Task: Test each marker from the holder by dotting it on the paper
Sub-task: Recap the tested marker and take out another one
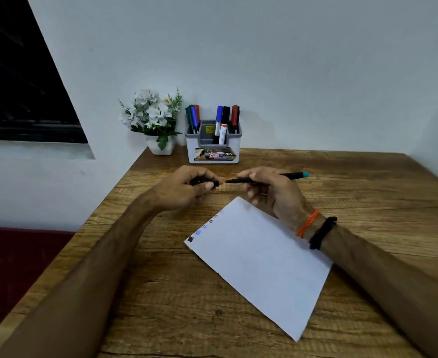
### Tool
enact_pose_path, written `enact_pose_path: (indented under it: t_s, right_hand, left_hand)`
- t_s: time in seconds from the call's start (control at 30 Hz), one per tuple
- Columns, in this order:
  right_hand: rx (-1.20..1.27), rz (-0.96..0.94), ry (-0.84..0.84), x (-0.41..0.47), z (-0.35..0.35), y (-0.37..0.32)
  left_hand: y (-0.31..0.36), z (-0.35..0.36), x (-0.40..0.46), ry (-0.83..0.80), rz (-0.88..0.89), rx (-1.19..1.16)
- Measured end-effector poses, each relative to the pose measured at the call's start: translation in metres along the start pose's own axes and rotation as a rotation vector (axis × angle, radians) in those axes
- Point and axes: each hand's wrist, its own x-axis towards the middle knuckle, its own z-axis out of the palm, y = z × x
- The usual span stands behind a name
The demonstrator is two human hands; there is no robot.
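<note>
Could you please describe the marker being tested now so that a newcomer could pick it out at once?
Start at the white paper on the wooden table. Just beyond its far corner, the right hand holds a slim black marker. Unlike those in the holder, it lies level, uncapped, teal-ended.

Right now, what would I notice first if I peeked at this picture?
First, two hands in the middle of the wooden table: the right hand holds a thin black pen, the left hand pinches its cap. Behind them stands a holder of colourful markers beside white flowers. White paper lies nearer.
</note>
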Motion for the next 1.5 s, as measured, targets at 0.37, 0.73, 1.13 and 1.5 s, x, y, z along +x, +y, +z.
enact_pose_path:
  t_s: [0.37, 0.73, 1.13, 1.5]
  right_hand:
    - [-0.042, -0.058, 0.003, -0.001, 0.0, 0.003]
    - [-0.129, -0.074, 0.022, 0.001, -0.005, 0.008]
    - [-0.311, -0.261, -0.038, 0.009, -0.007, 0.021]
    - [-0.259, -0.336, -0.124, 0.013, -0.008, 0.026]
  left_hand:
    - [-0.001, 0.004, 0.003, 0.035, 0.04, -0.065]
    - [-0.004, 0.003, 0.003, 0.04, 0.093, -0.125]
    - [-0.002, 0.003, 0.002, 0.073, 0.064, -0.102]
    - [0.003, 0.011, 0.004, 0.136, 0.04, -0.114]
